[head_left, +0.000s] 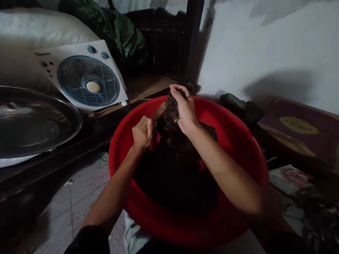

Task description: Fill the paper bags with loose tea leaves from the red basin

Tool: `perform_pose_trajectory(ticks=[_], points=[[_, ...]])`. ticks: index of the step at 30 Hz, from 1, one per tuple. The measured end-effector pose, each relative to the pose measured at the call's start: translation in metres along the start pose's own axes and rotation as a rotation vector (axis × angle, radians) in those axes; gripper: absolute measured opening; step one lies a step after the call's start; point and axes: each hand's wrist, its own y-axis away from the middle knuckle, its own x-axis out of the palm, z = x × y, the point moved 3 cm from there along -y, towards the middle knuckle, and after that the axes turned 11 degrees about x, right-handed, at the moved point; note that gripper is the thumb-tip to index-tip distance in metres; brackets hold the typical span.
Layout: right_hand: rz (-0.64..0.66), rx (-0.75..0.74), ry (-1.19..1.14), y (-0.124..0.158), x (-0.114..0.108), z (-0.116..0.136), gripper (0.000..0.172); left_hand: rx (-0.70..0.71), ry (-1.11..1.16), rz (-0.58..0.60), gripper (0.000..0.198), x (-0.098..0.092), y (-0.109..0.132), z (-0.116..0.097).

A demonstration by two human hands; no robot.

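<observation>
In the head view, the left hand point(142, 135) is closed in a fist that appears clamped on a brown piece point(159, 114), though the fingers cover too much to tell what that piece is. The right hand's point(187, 111) grip is curled around a dark clump point(171, 113), held over the far left part of the red basin point(243, 158), with a dark heap point(177, 185) below it. The clump looks loose and crumbly, so squeezing too hard could break it apart, while too slack a grip could let bits slide out between the fingers. As it is held close to the far rim, any scatter could land outside, towards the box fan point(88, 82) or the wall. The two hands are near each other, so a sudden slip of the left one could knock the right or rap its fingers. The basin's support is mostly hidden; if it rests on the pale trousers point(136, 232) just below it, a shifted leg or a forearm pressing on the rim could tip it and spill the heap. Dim light also makes stray bits hard to spot.
</observation>
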Motion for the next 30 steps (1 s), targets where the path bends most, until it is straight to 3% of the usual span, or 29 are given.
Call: perform_pose_trajectory(ticks=[4,7,9,10,11,14,16,19,21,23,25,28,30], points=[[0.030,-0.163,0.211,-0.013,0.002,-0.001,0.028,-0.074,-0.057,-0.051,0.053,-0.004,-0.002,0.004],[-0.085,-0.277,0.424,-0.009,-0.029,-0.013,0.024,-0.119,-0.087,-0.128,0.052,-0.009,-0.004,0.011],[-0.072,-0.205,0.651,0.001,-0.054,-0.037,0.026,-0.144,-0.101,-0.204,0.053,-0.015,-0.004,0.015],[0.022,-0.074,0.830,0.010,-0.064,-0.056,0.030,-0.155,-0.103,-0.238,0.054,-0.017,-0.004,0.018],[0.215,0.123,1.051,0.024,-0.073,-0.080,0.033,-0.165,-0.102,-0.270,0.054,-0.020,-0.004,0.020],[0.494,0.361,1.186,0.082,-0.093,-0.132,0.031,-0.158,-0.095,-0.347,0.055,-0.027,-0.002,0.025],[0.625,0.464,1.224,0.124,-0.094,-0.155,0.051,-0.136,-0.094,-0.400,0.056,-0.032,0.001,0.027],[0.904,0.680,1.289,0.171,-0.083,-0.167,0.087,-0.105,-0.105,-0.450,0.057,-0.036,0.004,0.027],[1.070,0.790,1.266,0.184,-0.077,-0.161,0.106,-0.099,-0.106,-0.441,0.056,-0.037,0.004,0.027],[1.152,0.814,1.221,0.184,-0.077,-0.151,0.118,-0.095,-0.100,-0.412,0.056,-0.036,0.004,0.026],[1.194,0.772,1.132,0.181,-0.082,-0.142,0.107,-0.087,-0.099,-0.382,0.057,-0.034,0.002,0.026],[1.211,0.680,0.897,0.183,-0.095,-0.131,0.069,-0.095,-0.106,-0.366,0.057,-0.032,0.001,0.026],[1.156,0.637,0.811,0.187,-0.102,-0.128,0.050,-0.095,-0.107,-0.369,0.057,-0.032,0.001,0.026]])
